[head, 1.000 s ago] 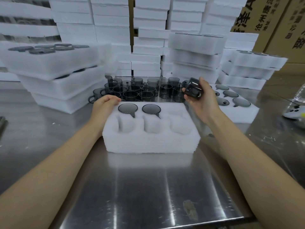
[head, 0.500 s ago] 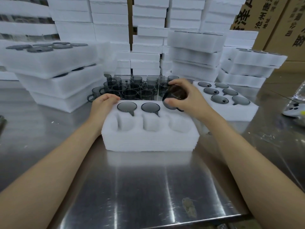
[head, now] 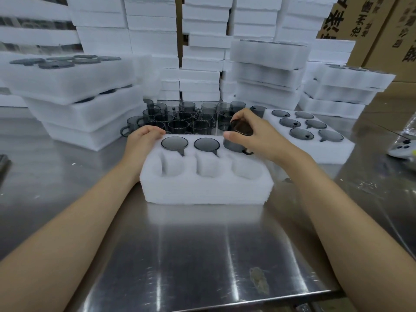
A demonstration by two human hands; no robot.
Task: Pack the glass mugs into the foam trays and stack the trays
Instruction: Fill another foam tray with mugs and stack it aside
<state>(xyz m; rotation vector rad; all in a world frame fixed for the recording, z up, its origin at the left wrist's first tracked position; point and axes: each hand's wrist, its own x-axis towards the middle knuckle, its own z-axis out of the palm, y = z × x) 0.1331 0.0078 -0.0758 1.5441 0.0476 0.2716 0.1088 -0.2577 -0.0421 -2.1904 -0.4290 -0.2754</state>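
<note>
The glass mug (head: 234, 145) is gripped by the curled right hand (head: 261, 138) at the far-right slot of the foam tray (head: 202, 185); its far-left corner is clasped by the curled left hand (head: 141, 140).

A steel surface (head: 202, 255) is spread below the right grip (head: 258, 138), and a dull smudge (head: 258, 282) is seen on it, well nearer than that grip. Printed cardboard boxes (head: 371, 25) are stacked far beyond it to the right. A white device (head: 403, 149) with dark buttons is laid well to its right. A dark object (head: 3, 163) is cut off by the frame well left of the left grip (head: 141, 143).
</note>
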